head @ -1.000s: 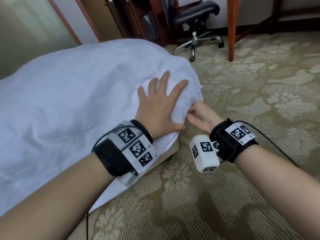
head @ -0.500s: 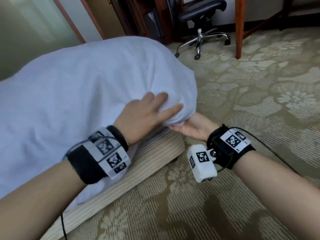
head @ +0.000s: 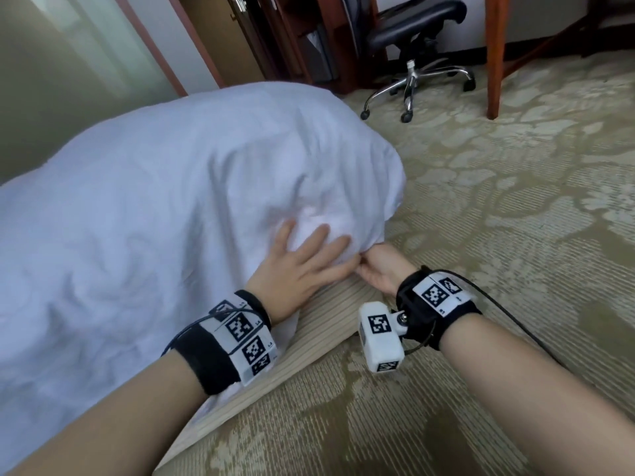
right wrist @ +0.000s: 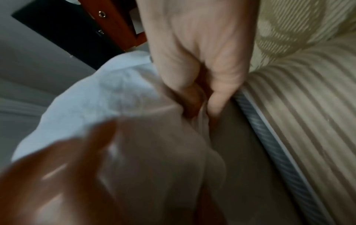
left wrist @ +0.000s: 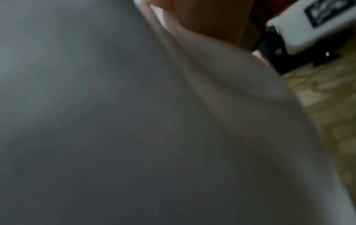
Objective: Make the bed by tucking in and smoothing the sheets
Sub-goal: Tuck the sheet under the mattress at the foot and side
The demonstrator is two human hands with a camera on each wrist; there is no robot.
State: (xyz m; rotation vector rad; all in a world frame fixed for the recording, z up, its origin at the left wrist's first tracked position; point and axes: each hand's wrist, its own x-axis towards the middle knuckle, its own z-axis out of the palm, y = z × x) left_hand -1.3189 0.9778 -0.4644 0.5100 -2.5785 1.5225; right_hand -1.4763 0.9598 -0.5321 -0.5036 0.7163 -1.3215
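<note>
1. Sheet (head: 154, 207): white, draped over the bed corner above the striped base (head: 330, 324).
2. Left hand (head: 302, 266): fingers spread, pressing the sheet flat.
3. Right hand (head: 381, 269): pinching the sheet's hem at the corner.
4. Step: corner tuck, judged underway; next, push the hem under.

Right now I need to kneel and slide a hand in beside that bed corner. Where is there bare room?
Bare carpet lies open between the sheet corner, the office chair and the wooden leg. It is crowded at the corner's lower edge: the left hand presses there, and the right hand grips the sheet against the striped bed base.
</note>
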